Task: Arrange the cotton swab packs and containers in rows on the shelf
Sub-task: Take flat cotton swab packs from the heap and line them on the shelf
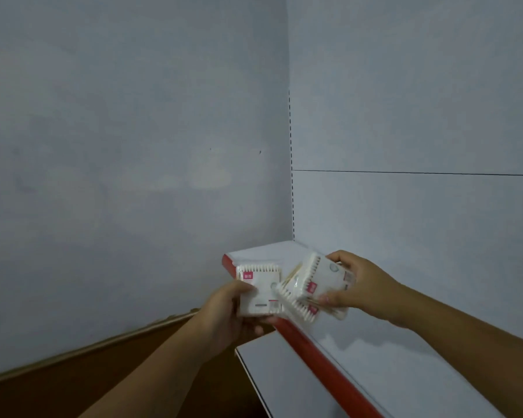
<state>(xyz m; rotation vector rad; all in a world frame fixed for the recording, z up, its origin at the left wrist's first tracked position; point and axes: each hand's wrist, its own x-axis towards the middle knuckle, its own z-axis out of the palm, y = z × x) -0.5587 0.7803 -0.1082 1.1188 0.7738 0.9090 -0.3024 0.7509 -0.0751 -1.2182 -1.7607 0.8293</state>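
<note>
My left hand [228,315] grips a flat clear pack of cotton swabs [261,289] with a pink label, held over the left end of the shelf. My right hand [355,286] holds a small stack of similar swab packs [311,286], tilted, just to the right of the first pack and touching it. Both hands hover above the white shelf [375,342], which has a red front edge [320,357]. No packs lie on the shelf surface that I can see.
A pale wall [133,146] stands to the left, and the white back panel [420,116] with a slotted upright rises behind the shelf. A lower white shelf [278,378] juts out below. Brown floor with a skirting strip runs at the bottom left.
</note>
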